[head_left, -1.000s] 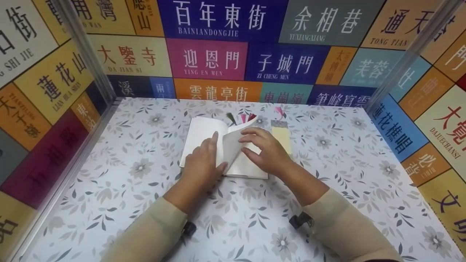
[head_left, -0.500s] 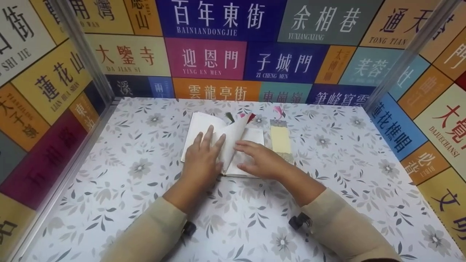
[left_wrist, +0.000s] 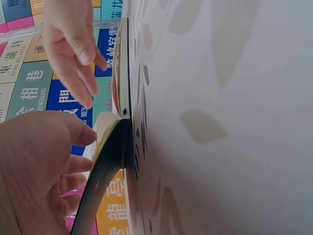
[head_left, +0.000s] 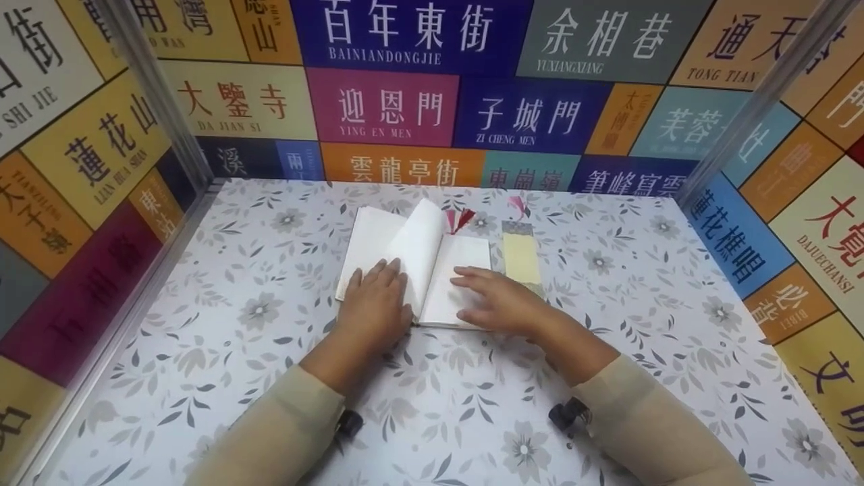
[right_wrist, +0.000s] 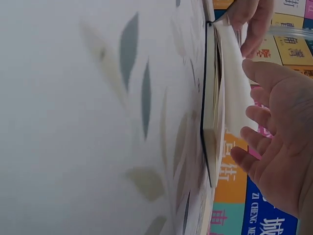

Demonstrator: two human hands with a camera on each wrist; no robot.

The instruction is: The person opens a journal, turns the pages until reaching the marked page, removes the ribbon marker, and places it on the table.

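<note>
A small book [head_left: 466, 260] with blank white pages lies open on the table. One curved page [head_left: 420, 233] stands up from the left side. My left hand [head_left: 374, 297] rests on the left pages with its fingers extended, and the thumb lies near the spine. Over the right page, my right hand [head_left: 503, 300] is spread with relaxed fingers and holds nothing. In the right wrist view, a gap shows between the right fingertips [right_wrist: 249, 110] and the table. Pink and red tassels [head_left: 460, 220] stick out at the book's top edge. The dark cover [left_wrist: 110, 152] shows in the left wrist view.
A pale yellow and grey bookmark [head_left: 520, 253] with a pink tassel [head_left: 518, 206] lies right of the book. The table [head_left: 256, 378] has a floral cover. Panels with large printed characters [head_left: 398, 108] enclose the back and both sides.
The page that stood between the hands has swung over to the left, and the green tassel is now hidden. My left fingers have drawn back; my right hand has shifted slightly right.
</note>
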